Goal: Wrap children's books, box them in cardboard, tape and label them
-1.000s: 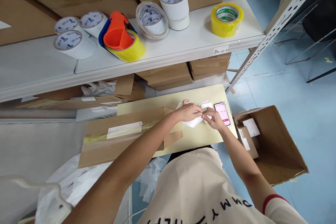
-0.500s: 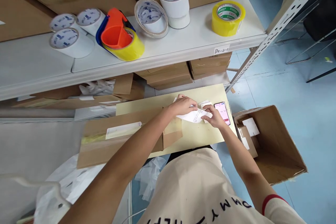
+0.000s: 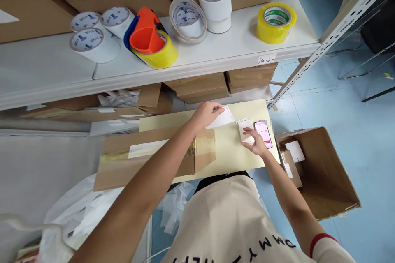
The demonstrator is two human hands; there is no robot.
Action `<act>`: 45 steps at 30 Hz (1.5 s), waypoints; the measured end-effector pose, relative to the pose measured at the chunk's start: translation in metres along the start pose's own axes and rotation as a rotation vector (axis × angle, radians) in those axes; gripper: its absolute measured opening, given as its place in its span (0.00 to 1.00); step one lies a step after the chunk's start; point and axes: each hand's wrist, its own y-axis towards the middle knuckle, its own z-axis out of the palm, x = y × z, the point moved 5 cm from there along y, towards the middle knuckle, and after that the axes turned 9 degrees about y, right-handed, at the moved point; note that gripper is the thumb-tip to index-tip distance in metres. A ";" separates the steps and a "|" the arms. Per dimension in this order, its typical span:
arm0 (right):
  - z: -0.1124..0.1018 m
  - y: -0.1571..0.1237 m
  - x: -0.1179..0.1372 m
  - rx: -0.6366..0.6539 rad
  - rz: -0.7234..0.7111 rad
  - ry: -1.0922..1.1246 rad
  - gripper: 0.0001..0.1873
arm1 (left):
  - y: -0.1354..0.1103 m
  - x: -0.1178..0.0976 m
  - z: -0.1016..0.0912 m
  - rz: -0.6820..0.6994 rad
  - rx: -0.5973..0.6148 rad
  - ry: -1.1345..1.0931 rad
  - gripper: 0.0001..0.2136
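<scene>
My left hand pinches a white paper sheet and holds it over the far part of a pale yellow board. My right hand rests with curled fingers on a small stack of white labels on the board's right side. A phone with a pink screen lies just right of that hand. A long flat cardboard box with a white label and tape lies under my left forearm.
A white shelf above holds several tape rolls, a yellow roll and an orange dispenser. An open cardboard box stands on the blue floor at right. White plastic bags lie lower left.
My left hand has pulled the white sheet away from the stack, up and to the left. My right hand has stayed on the labels beside the phone.
</scene>
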 end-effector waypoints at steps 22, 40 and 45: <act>0.121 -0.041 0.169 -0.512 -0.123 0.412 0.43 | -0.214 0.028 -0.011 -0.141 -0.313 -1.021 0.18; 0.256 -0.110 0.237 -0.138 -0.639 -0.461 0.09 | -0.320 0.088 -0.039 0.002 -0.238 -1.454 0.19; 0.256 -0.110 0.236 -0.109 -0.591 -0.417 0.09 | -0.319 0.090 -0.040 -0.013 -0.229 -1.401 0.21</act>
